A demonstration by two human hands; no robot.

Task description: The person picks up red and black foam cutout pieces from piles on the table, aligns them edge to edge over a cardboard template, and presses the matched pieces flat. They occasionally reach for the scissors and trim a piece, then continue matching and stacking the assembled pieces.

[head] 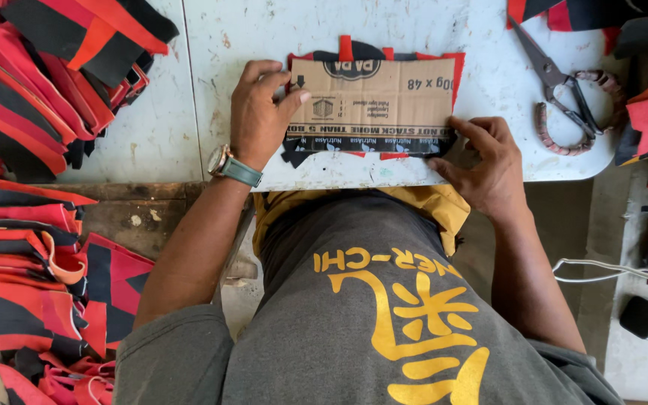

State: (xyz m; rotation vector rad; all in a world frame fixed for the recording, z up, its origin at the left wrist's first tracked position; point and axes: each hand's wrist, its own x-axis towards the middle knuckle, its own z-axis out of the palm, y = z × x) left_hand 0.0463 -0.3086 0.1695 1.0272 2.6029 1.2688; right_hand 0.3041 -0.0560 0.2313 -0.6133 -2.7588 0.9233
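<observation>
A brown cardboard template (373,96) lies flat on a stack of red and black fabric pieces (444,61) on the white table (211,45). My left hand (259,112) presses down on the cardboard's left edge, fingers spread over its corner; a watch with a green strap is on that wrist. My right hand (489,161) rests at the lower right corner of the cardboard, fingertips on the fabric's near edge. Only the cloth's rim shows around the cardboard.
Large scissors (564,90) with wrapped handles lie at the right of the table. Piles of red and black fabric (39,82) are stacked at the left, lower left and far right. A dark phone (643,316) and a white cable lie at lower right.
</observation>
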